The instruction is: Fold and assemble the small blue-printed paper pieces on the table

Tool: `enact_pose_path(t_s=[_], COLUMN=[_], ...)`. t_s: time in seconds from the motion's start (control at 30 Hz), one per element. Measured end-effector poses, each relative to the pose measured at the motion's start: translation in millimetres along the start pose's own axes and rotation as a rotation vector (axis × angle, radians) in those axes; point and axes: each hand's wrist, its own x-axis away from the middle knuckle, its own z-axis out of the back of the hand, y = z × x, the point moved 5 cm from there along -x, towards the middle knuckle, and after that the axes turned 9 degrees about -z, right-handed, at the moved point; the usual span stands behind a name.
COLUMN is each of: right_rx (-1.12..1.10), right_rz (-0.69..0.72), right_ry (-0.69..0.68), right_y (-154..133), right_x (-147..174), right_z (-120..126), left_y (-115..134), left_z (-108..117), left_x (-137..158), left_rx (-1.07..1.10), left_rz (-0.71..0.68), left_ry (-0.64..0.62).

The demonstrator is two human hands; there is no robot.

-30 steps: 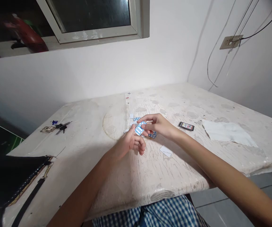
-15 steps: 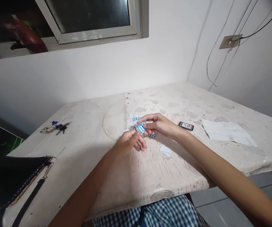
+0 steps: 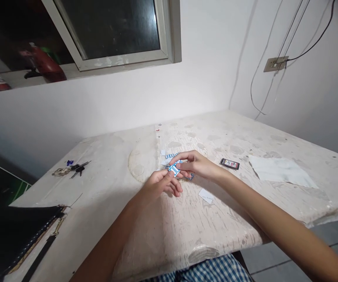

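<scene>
Between my two hands is a small white piece with blue outlined shapes, like a sticker [image 3: 175, 168]. My left hand [image 3: 160, 183] pinches its lower left edge with thumb and fingers, the other fingers curled below. My right hand [image 3: 196, 163] grips its upper right side between thumb and forefinger. More blue-outlined pieces [image 3: 170, 156] lie on the table just beyond my hands, partly hidden by them. A small white paper slip [image 3: 206, 196] with faint print rests nearer me, to the right of my left hand.
A dark flat case with a printed label [image 3: 230, 163] and a white cloth-like sheet [image 3: 280, 171] lie on the right of the table [image 3: 216, 223]. Keys [image 3: 78, 168] are at the left, with a black bag [image 3: 19, 231] nearer. A wall outlet [image 3: 276, 64] has cords.
The view has tilted up slightly, so everything sits lower in the picture. Both hands keep hold of the blue-and-white sticker, which has turned a little between the fingers.
</scene>
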Motion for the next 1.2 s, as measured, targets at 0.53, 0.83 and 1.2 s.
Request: enact_pose_path(t_s=[0.53, 0.83, 1.2], right_rx=[0.413, 0.231, 0.174], right_rz=[0.281, 0.122, 0.119], right_ry=[0.248, 0.228, 0.318], right_y=[-8.6, 5.1, 4.6], right_x=[0.2, -5.1, -5.5], right_z=[-9.8, -14.9, -9.1], left_y=[-9.9, -14.6, -14.8], left_z=[-5.3, -4.8, -3.4], left_x=[-1.3, -3.8, -4.5], left_rx=[0.446, 0.452, 0.421], left_rz=[0.185, 0.172, 0.087], left_ry=[0.011, 0.046, 0.103])
